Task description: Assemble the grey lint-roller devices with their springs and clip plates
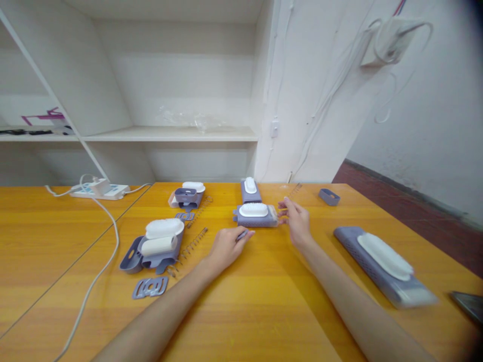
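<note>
My left hand [227, 247] rests low over the table, closed, with a small grey plastic piece [242, 235] pinched between thumb and fingers; most of that piece is hidden. Just beyond it lies a grey-purple dispenser brush [257, 221] with a white bristle oval on top and a clear right end. Beside that clear end is my right hand [297, 222], its thumb and fingers apart; whether the fingertips touch the brush I cannot tell. A metal spring [295, 190] lies behind the right hand. Another brush [249, 189] lies farther back.
At left are a disassembled brush [164, 229], a grey cap [132, 256], a slotted grey plate [150, 287] and a spring [193, 243]. More parts [186, 196] lie behind. A larger brush [385, 261] and a grey cap [329, 196] are at right. A white cable [98, 281] crosses the table.
</note>
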`<state>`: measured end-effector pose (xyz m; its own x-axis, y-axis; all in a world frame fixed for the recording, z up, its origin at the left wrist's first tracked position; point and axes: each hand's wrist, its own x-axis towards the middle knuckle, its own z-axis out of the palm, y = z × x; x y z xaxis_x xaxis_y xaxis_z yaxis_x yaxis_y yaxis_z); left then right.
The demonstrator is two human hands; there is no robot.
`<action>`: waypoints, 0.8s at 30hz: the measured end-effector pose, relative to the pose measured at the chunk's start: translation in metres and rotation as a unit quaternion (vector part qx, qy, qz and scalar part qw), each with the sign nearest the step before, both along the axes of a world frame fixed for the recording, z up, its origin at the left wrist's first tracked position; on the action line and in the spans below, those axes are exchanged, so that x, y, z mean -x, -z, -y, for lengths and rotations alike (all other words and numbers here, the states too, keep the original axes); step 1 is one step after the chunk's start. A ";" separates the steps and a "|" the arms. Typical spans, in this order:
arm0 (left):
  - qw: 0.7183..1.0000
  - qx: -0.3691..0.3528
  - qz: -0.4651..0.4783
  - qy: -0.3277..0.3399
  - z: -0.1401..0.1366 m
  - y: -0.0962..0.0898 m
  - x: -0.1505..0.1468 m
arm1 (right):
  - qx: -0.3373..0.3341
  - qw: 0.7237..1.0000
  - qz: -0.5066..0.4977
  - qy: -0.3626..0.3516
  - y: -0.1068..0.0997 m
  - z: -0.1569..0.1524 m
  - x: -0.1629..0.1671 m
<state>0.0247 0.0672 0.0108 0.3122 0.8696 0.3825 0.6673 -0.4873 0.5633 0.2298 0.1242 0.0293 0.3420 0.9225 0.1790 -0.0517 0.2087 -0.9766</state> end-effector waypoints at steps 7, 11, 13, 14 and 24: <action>0.979 0.100 0.173 -0.038 -0.003 0.001 0.001 | 0.046 0.980 -0.083 -0.172 0.005 0.025 0.042; 0.973 0.091 0.209 -0.034 -0.004 0.007 -0.002 | 0.056 0.971 -0.114 -0.204 0.012 0.035 0.057; 0.974 0.076 0.212 -0.030 -0.005 0.010 -0.002 | 0.056 0.968 -0.124 -0.213 0.017 0.037 0.060; 0.974 0.071 0.213 -0.029 -0.006 0.011 -0.002 | 0.054 0.967 -0.126 -0.215 0.019 0.039 0.061; 0.984 0.053 0.168 0.008 -0.007 0.006 0.001 | 0.048 0.970 -0.173 -0.166 0.025 0.041 0.058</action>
